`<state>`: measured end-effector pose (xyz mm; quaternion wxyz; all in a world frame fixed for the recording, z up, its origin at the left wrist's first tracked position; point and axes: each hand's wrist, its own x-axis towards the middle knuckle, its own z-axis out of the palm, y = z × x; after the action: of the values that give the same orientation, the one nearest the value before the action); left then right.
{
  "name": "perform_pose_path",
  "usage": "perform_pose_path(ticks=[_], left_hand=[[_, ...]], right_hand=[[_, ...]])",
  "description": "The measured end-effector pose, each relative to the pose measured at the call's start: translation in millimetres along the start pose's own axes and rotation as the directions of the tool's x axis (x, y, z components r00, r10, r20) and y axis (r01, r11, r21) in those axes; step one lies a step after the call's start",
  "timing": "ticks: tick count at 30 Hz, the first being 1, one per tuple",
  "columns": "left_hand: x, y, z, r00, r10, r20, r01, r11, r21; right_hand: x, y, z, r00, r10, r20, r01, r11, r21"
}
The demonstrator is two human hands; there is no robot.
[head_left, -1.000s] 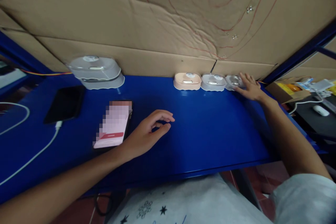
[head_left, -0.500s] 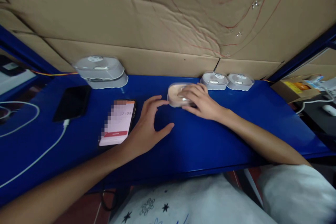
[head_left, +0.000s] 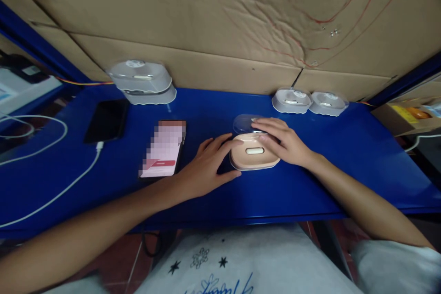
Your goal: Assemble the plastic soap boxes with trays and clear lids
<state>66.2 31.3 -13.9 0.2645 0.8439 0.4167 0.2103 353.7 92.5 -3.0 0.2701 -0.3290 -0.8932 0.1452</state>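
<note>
A peach-coloured oval box [head_left: 243, 158] with a short white bar in its middle lies in front of me. My left hand [head_left: 210, 163] curves round its left side, thumb at the near corner and index finger on the far edge. Just behind the box is a clear plastic lid [head_left: 243, 124], off it. My right hand [head_left: 284, 140] has its fingers over the lid's right part, while its thumb reaches over the right rim of the box. Whether the lid rests on the table I cannot tell.
On the blue table [head_left: 220, 206], two grey clear-lidded boxes [head_left: 148, 82] are stacked at back left. Similar boxes [head_left: 292, 101] stand at back right. A lit phone [head_left: 165, 149] and a dark phone [head_left: 106, 121] on a white cable lie left. Cardboard [head_left: 206, 55] closes off the back.
The clear lid has come off the peach box and is now behind it. My left hand has moved right, onto the box. My right hand has shifted onto the lid. The view has shifted slightly.
</note>
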Motion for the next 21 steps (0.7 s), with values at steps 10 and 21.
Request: perform_pose_path(ticks=[10, 21], left_hand=[[1, 6, -3.9, 0.999, -0.008, -0.046, 0.010, 1.000, 0.029], [1, 0, 1.5, 0.996, -0.064, -0.056, 0.064, 0.998, 0.002]], right_hand=[[-12, -15, -3, 0.970, -0.185, 0.157, 0.204, 0.972, -0.116], [-10, -33, 3, 0.972, -0.197, 0.126, 0.202, 0.979, -0.026]])
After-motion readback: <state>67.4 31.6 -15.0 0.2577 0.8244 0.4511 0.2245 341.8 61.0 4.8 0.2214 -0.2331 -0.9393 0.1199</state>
